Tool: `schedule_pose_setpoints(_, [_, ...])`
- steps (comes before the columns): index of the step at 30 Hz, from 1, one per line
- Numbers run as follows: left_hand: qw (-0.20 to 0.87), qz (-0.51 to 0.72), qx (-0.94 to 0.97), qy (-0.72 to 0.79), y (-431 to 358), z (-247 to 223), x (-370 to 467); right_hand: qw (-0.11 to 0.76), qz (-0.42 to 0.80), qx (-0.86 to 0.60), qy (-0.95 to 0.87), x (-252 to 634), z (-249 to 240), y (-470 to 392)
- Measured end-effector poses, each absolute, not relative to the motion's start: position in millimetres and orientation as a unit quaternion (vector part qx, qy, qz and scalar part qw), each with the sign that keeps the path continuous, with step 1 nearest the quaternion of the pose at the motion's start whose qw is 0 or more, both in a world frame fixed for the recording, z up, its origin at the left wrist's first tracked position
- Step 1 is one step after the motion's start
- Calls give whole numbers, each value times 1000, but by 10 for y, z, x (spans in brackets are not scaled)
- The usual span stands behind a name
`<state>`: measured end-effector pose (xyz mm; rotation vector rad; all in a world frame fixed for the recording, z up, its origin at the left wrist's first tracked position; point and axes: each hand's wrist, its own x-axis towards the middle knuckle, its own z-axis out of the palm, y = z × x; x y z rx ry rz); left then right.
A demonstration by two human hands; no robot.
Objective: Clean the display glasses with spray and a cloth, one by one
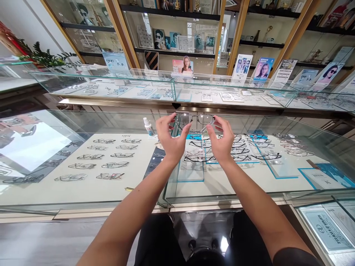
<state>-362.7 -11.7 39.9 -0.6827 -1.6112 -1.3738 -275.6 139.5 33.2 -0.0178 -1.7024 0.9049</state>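
Observation:
A pair of eyeglasses (205, 119) with thin dark rims and clear lenses is held up in front of me, above the glass display counter. My left hand (172, 138) is closed on its left side, fingers behind and thumb towards me. On the other side, my right hand (223, 138) pinches the right end of the frame between thumb and fingers. Below the hands, several eyeglasses (198, 157) lie in rows inside the counter, partly covered by my right hand and wrist. A white spray bottle (149, 127) stands to the left of my left hand.
Rows of eyeglasses (111, 176) lie in the left part of the glass counter (133, 197). Behind it runs a second glass showcase (116, 79) with upright advertising cards (241, 68) on top. Shelves (172, 53) line the back wall. Framed certificates (324, 229) are at lower right.

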Motion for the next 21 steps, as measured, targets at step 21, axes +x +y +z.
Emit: schedule_pose_setpoints(21, [396, -556, -304, -665, -103, 357, -3702, 533, 460, -28, -709, -2854, 227, 1510])
